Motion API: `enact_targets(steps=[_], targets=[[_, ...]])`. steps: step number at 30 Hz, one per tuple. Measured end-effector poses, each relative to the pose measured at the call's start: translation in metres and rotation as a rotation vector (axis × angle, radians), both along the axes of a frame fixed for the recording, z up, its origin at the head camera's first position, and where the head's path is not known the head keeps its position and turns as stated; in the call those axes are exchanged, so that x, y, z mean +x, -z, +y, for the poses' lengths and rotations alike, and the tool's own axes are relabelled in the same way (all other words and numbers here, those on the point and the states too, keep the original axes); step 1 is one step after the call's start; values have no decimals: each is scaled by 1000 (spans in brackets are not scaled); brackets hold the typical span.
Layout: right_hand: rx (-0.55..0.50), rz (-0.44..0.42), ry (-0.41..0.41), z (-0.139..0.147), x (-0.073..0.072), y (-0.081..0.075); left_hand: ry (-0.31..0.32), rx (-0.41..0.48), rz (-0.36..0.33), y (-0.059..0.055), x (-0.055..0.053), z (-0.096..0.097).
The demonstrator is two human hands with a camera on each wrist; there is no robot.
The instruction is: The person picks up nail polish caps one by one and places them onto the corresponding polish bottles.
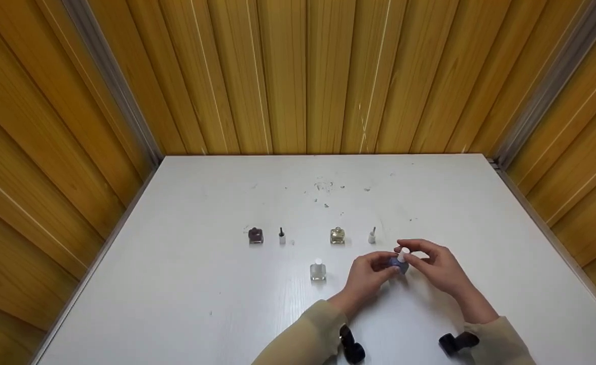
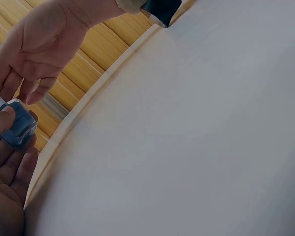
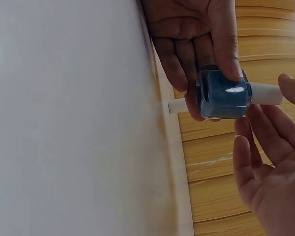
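My left hand [image 1: 366, 279] grips a blue nail polish bottle [image 3: 225, 96] by its glass body, thumb on one face and fingers behind. The bottle's white cap [image 3: 266, 93] is at the neck, with my right hand [image 1: 442, 271] pinching it between thumb and fingers. In the head view the bottle leans a little, cap up and to the right, low over the white table. The left wrist view shows the blue glass [image 2: 19, 125] under the left thumb; the right palm is turned toward that camera.
On the white table [image 1: 217, 192] stand an uncapped dark purple bottle [image 1: 255, 236], an uncapped pale gold bottle [image 1: 337, 236], and a capped clear-looking bottle [image 1: 318, 272]. Two white brush caps, one dark-bristled [image 1: 282, 237] and one pale [image 1: 372, 236], stand brush up. Wood-patterned walls [image 1: 323, 76] enclose the table.
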State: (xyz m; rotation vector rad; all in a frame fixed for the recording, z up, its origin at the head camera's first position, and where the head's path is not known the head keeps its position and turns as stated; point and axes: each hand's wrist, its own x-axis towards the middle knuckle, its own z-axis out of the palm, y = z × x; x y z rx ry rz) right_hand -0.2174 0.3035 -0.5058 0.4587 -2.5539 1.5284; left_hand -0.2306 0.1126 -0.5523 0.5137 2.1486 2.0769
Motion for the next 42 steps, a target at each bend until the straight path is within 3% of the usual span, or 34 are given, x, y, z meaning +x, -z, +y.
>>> enact_targets(steps=[4, 15, 21, 29, 42], targets=[[-26, 14, -24, 1, 0, 0, 5, 0, 4, 0, 0, -1], [25, -31, 94, -2, 1, -2, 36, 19, 39, 1, 0, -1], [43, -29, 91, 0, -1, -1, 39, 14, 46, 1, 0, -1], [24, -3, 1, 3, 0, -1, 20, -3, 49, 2, -1, -1], [57, -28, 89, -1, 0, -3, 30, -6, 26, 1, -1, -1]])
